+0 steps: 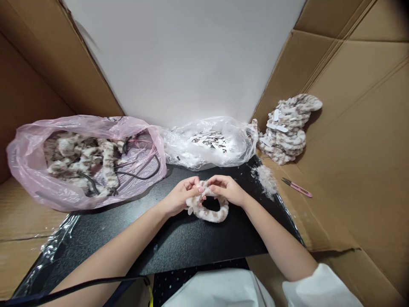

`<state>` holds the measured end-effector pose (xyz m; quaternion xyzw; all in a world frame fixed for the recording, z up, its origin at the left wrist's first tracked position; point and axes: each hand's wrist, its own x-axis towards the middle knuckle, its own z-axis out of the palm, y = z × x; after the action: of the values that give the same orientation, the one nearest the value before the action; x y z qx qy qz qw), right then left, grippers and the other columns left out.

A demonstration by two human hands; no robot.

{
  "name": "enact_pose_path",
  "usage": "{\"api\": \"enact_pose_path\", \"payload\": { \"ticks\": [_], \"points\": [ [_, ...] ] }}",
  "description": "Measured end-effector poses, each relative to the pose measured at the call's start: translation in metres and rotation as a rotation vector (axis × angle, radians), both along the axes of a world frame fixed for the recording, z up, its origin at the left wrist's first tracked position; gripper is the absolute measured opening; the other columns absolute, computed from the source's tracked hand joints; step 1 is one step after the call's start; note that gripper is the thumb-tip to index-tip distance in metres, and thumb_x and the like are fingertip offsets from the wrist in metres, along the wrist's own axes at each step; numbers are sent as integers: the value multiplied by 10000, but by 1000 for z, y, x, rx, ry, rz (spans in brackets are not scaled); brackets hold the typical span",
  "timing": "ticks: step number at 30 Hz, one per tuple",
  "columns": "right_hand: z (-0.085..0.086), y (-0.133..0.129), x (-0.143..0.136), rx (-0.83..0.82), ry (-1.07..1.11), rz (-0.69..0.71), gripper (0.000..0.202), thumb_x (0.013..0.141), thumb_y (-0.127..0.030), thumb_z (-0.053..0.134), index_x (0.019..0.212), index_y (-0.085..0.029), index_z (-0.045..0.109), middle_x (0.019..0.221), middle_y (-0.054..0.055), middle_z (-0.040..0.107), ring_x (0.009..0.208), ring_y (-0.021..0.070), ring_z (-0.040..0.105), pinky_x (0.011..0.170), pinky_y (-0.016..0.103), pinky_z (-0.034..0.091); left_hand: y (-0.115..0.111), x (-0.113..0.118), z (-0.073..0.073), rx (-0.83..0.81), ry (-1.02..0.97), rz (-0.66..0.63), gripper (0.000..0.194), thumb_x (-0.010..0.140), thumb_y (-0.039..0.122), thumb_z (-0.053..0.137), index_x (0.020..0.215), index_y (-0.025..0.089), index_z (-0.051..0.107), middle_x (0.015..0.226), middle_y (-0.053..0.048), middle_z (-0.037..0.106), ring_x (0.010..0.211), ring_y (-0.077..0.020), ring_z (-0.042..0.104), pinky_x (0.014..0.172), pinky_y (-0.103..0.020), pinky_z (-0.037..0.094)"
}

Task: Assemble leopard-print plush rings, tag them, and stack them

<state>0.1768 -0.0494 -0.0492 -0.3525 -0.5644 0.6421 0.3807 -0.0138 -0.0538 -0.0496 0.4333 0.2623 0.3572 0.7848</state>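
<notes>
A fluffy white-and-brown fabric ring point(214, 215), like a plush headband, is held just over the black table point(166, 238). My left hand point(182, 195) pinches its upper left part between thumb and fingers. On the upper right, my right hand point(227, 190) grips the same ring, its thumb close to the left one. A small pale tab sticks out at the ring's left side, under my left hand. The fingertips partly hide the stretch of fabric between them.
A pink plastic bag point(28, 149) at left holds similar plush pieces and dark cords. Behind the hands lies a clear bag point(179, 149) with small printed labels. To the right are stacked plush bands point(289, 132), a fluff pile point(266, 181) and pink thread snips point(297, 187). Cardboard walls point(367, 128) enclose the sides.
</notes>
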Motion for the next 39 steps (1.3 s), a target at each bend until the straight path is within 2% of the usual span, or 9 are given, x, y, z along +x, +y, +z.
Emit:
{"api": "enact_pose_path", "payload": {
  "ticks": [5, 13, 21, 26, 28, 31, 34, 37, 39],
  "points": [
    [2, -1, 2, 11, -2, 21, 358, 700, -475, 761, 776, -149, 634, 586, -47, 549, 485, 61, 459, 467, 193, 378, -3, -2, 5, 35, -113, -139, 391, 752, 217, 771, 876, 201, 400, 732, -2, 714, 466, -82, 620, 480, -162, 479],
    [5, -4, 0, -36, 81, 58, 372, 672, -470, 784, 747, -144, 620, 566, -61, 528, 481, 54, 438, 474, 195, 352, 0, -8, -4, 30, -203, -251, 397, 788, 208, 740, 794, 200, 343, 839, -47, 750, 456, -110, 661, 448, -171, 518],
    [1, -4, -2, -41, 82, 72, 368, 674, -468, 778, 749, -147, 614, 604, -47, 544, 511, 65, 452, 498, 206, 368, 4, -12, -2, -64, -44, -351, 244, 700, 260, 806, 904, 157, 721, 715, -16, 699, 427, -112, 635, 446, -210, 514],
    [-1, -4, -2, 86, -69, 79, 288, 773, -434, 693, 796, -152, 638, 677, -13, 576, 605, 106, 505, 572, 244, 416, -3, -21, 16, -40, 46, -440, 197, 728, 299, 703, 670, 115, 745, 464, -46, 609, 403, -125, 536, 504, -267, 459],
    [-1, -6, -1, 273, -249, 21, 178, 823, -334, 652, 829, -156, 657, 770, 22, 614, 721, 142, 541, 676, 287, 450, -9, -39, 32, 44, 122, -424, 247, 705, 307, 643, 567, 118, 722, 446, -64, 582, 445, -144, 513, 504, -278, 423],
    [-1, -10, -3, 639, -599, 10, 175, 777, -236, 707, 943, -184, 686, 968, 66, 612, 939, 214, 510, 869, 393, 429, -17, -81, 66, 374, 420, -338, 383, 752, 443, 522, 617, 157, 740, 538, -77, 639, 519, -188, 543, 537, -308, 432],
    [-2, -15, -8, 812, -817, 101, 149, 796, -230, 700, 942, -200, 684, 1110, 95, 561, 1056, 258, 447, 954, 461, 375, -24, -114, 94, 726, 1012, -5, 342, 840, 458, 476, 832, 241, 741, 853, -46, 725, 763, -232, 630, 662, -327, 480],
    [2, -17, -13, 799, -744, 128, 67, 891, -173, 570, 901, -187, 634, 1186, 102, 551, 1161, 250, 413, 1015, 450, 337, -27, -114, 91, 1039, 1395, 232, 357, 841, 493, 523, 1021, 241, 700, 943, -60, 682, 868, -255, 598, 746, -353, 462],
    [6, -19, -13, 713, -581, 149, 86, 925, -168, 508, 947, -188, 588, 1123, 88, 581, 1105, 216, 469, 982, 401, 375, -26, -99, 73, 1215, 1424, 174, 434, 838, 512, 554, 1133, 212, 661, 1038, -96, 643, 984, -284, 564, 857, -402, 423]
  ]
}}
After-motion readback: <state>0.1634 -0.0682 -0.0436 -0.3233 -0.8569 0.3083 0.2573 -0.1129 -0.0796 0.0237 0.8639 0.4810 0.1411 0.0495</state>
